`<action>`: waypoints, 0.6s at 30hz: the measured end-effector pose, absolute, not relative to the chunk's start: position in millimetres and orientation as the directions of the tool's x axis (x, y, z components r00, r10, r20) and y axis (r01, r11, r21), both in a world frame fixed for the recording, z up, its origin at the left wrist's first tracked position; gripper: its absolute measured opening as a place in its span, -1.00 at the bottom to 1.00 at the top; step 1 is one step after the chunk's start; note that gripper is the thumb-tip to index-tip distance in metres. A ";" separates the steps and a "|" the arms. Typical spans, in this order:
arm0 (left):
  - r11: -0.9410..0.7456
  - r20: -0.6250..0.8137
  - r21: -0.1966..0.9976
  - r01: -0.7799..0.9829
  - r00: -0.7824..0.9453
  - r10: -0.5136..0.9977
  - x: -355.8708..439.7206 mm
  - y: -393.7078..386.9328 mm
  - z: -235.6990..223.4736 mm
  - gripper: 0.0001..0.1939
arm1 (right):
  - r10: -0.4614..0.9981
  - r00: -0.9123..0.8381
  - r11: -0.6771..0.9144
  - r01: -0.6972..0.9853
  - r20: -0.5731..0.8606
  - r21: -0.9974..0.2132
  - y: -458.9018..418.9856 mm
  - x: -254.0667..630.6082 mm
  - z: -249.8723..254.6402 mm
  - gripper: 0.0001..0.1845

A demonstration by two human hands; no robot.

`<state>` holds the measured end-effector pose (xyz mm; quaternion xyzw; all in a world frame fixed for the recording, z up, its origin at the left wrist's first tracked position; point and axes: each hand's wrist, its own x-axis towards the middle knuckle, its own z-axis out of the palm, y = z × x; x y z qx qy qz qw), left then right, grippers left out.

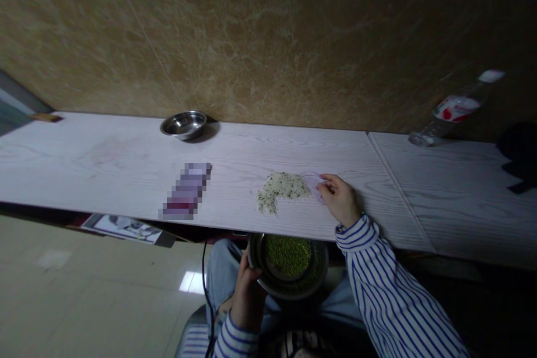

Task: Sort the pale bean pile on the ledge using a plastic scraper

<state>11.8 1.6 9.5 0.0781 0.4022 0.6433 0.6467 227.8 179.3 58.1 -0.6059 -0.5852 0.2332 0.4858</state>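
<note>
Only the one head view here, and it was tilted, with a long white wood-grain table (104,173) running across the frame in front of a brown marble-look wall (268,33). As things stood, a pale heap of speckled grains (281,191) lay loose on the tabletop, while a steel bowl (255,254) of green mung beans (287,254) sat below the table edge, over the person's jeans (220,274) — so one lot was out on the table and the green lot was in the bowl. The left hand (247,299) wrapped around the bowl's rim, fingers (246,274) closed firmly on the steel. The right hand (339,199) lay on the table just beside the heap, its fingers (329,182) curled and pressed down on a thin translucent plastic sheet (314,185) (could've been a bag, hard to tell), though I couldn't say if they actually pinched it. Farther off were a small steel bowl (183,125), a pixelated rectangle (187,190), and a plastic water bottle (455,109) with a red label — nothing near the hands.
</note>
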 end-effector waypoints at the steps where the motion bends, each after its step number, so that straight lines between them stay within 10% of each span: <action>1: 0.161 -0.417 0.621 -0.767 -0.150 0.896 12.2 2.0 9.3 -0.51 | 0.938 0.200 0.158 0.482 0.284 -0.862 179.3 227.2 58.2 -0.63; 18: 0.212 -0.461 0.615 -0.760 -0.128 0.878 12.6 1.7 7.0 -0.50 | 0.947 0.162 0.171 0.479 0.279 -0.861 173.3 212.5 59.4 -0.69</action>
